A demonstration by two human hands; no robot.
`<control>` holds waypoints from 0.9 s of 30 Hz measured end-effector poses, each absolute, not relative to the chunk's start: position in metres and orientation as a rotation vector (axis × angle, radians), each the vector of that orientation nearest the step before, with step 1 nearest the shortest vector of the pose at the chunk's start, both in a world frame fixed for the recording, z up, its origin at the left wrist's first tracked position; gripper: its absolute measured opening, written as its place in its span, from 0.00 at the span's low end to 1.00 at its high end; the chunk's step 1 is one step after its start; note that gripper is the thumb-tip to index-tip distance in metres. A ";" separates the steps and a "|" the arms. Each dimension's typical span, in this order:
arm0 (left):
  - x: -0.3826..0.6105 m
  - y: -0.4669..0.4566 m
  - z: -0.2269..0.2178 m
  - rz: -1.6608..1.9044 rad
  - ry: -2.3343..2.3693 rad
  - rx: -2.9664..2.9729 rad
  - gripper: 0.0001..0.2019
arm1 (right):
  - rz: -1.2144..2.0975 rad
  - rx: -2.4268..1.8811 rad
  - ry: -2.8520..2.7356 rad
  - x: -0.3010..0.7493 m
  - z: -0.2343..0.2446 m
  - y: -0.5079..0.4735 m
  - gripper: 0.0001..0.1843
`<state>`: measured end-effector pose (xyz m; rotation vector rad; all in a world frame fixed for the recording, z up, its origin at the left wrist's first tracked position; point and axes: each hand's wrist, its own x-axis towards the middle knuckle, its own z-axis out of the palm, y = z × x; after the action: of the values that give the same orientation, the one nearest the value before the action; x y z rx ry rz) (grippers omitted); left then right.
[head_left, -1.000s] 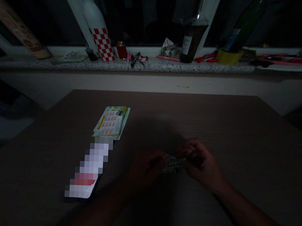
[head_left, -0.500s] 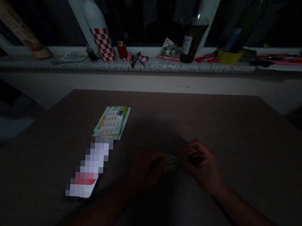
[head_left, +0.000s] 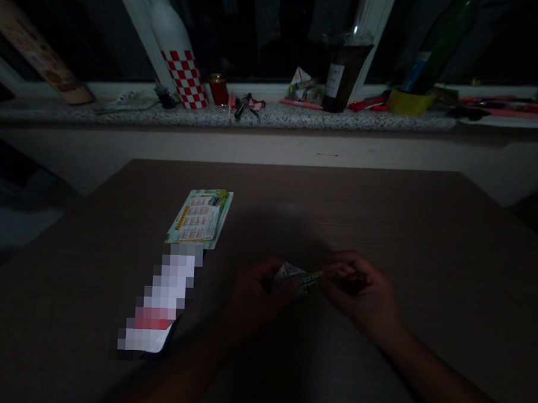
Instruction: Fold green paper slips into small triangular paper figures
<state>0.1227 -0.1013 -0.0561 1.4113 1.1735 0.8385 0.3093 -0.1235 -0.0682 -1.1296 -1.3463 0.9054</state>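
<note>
The scene is dim. Just above the brown table (head_left: 384, 212), both my hands pinch a small folded piece of printed paper (head_left: 300, 276). My left hand (head_left: 258, 299) grips its left end with closed fingers. My right hand (head_left: 363, 295) pinches its right end, fingers curled. A stack of printed calendar sheets (head_left: 200, 217) lies on the table to the left of my hands. Just in front of the stack lies a long pixelated white and red object (head_left: 160, 303).
A stone windowsill (head_left: 255, 115) runs along the back. On it stand a white bottle with red checks (head_left: 179, 61), a red jar (head_left: 218, 89), a dark bottle (head_left: 341, 74), a green bottle (head_left: 431, 48) in a yellow ring, a folded paper figure (head_left: 301, 83) and pens.
My hands have lifted the paper piece slightly and turned it; its left end now sticks up as a light point between my fingers. Both hands shifted a little away from me.
</note>
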 end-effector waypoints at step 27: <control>0.120 -0.095 -0.055 0.629 1.022 1.064 0.13 | 1.058 -1.036 -1.669 0.323 -0.060 -0.120 0.10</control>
<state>0.1203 -0.0945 -0.0548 1.0642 1.0223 0.6288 0.3232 -0.1197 -0.0603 -1.0357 -1.6689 1.0576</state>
